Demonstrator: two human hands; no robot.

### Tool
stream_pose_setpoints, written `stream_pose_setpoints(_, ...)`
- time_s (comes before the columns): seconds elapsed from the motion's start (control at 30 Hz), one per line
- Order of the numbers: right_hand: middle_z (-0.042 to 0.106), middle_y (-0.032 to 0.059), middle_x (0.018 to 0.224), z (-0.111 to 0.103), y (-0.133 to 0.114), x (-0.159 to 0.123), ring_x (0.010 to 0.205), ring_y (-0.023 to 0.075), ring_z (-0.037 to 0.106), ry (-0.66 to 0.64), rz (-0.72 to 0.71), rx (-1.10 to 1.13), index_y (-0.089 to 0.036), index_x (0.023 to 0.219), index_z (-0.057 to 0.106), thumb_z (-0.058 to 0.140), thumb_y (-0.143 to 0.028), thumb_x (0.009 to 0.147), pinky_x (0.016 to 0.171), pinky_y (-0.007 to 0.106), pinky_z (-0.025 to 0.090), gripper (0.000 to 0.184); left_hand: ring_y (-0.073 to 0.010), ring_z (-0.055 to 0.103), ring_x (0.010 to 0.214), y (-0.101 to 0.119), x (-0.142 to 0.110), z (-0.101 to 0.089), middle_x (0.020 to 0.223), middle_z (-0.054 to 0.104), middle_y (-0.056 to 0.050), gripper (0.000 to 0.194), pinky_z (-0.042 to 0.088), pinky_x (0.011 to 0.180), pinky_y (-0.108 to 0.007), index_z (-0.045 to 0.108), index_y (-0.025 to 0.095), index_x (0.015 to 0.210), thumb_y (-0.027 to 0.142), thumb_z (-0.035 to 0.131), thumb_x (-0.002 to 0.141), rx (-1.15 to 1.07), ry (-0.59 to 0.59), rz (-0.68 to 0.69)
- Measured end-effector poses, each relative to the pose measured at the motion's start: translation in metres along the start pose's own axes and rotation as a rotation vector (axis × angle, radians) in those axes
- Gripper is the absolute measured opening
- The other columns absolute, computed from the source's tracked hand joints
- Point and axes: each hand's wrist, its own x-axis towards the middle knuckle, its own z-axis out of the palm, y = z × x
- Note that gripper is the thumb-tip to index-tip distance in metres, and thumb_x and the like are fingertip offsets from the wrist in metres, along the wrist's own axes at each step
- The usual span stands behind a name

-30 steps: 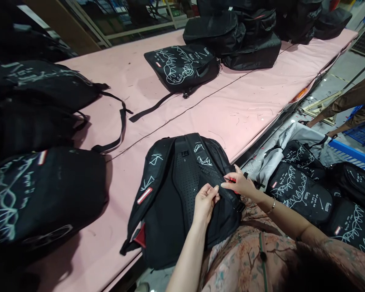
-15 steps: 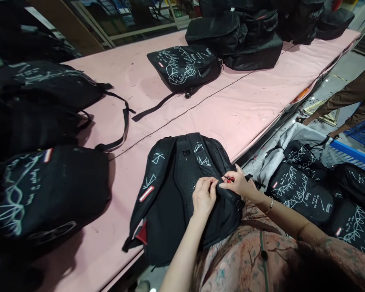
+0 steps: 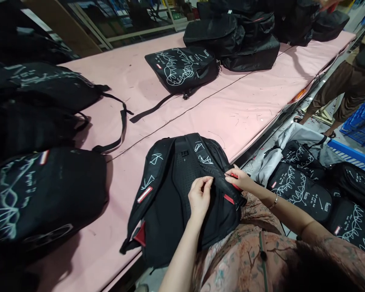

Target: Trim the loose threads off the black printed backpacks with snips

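A black backpack (image 3: 170,211) with white scribbled lettering lies at the table's near edge, its shoulder straps and mesh back panel facing up. Above the middle of that panel is my left hand (image 3: 200,197), thumb and fingers pinched together; whatever is between them is too small to make out. My right hand (image 3: 241,180) is closed around small red-handled thread snips (image 3: 233,175) beside the right shoulder strap (image 3: 214,170). The blades of the snips are mostly hidden. A red label (image 3: 229,198) shows just below the right hand.
Black backpacks lie along the left (image 3: 69,190) of the pink table (image 3: 170,117), with another backpack (image 3: 182,69) farther back and a pile (image 3: 249,48) behind it. To the right, a lined blue crate (image 3: 349,152) holds several backpacks. A person (image 3: 331,89) stands beyond it.
My hands have moved apart: the left slightly left, the right off the strap toward the bag's right edge. The red label is now uncovered. The person at the back right has shifted.
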Motion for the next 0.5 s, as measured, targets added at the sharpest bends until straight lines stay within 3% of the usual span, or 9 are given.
stream_pose_setpoints(0.1, 0.057, 0.0046, 0.086, 0.002, -0.002, 0.000, 0.081, 0.0109, 0.052, -0.042, 0.015, 0.050, -0.009, 0.088, 0.057, 0.051, -0.030, 0.075, 0.076, 0.023, 0.041, 0.025, -0.0123, 0.052, 0.074, 0.009, -0.002, 0.004, 0.084, 0.057, -0.004, 0.023, 0.040, 0.067, -0.022, 0.061, 0.017, 0.091, 0.035, 0.050, 0.082, 0.038, -0.039, 0.036)
stream_pose_setpoints(0.33, 0.058, 0.0032, 0.084, 0.007, -0.012, -0.009, 0.082, 0.0116, 0.050, 0.015, 0.000, 0.038, -0.011, 0.089, 0.058, 0.054, -0.031, 0.075, 0.077, 0.023, 0.039, 0.025, -0.0166, 0.049, 0.073, 0.017, 0.002, 0.012, 0.080, 0.054, -0.007, 0.018, 0.034, 0.062, -0.026, 0.055, 0.015, 0.077, 0.027, 0.043, 0.082, 0.247, -0.040, 0.019)
stream_pose_setpoints(0.5, 0.056, 0.0037, 0.088, -0.010, -0.005, -0.008, 0.085, 0.0121, 0.049, 0.167, -0.218, -0.293, -0.014, 0.096, 0.057, 0.047, -0.028, 0.084, 0.078, 0.024, 0.037, 0.021, -0.0168, 0.048, 0.075, 0.011, 0.004, 0.014, 0.079, 0.053, -0.006, 0.014, 0.034, 0.063, -0.026, 0.049, 0.015, 0.076, 0.023, 0.040, 0.083, 0.263, -0.027, 0.000)
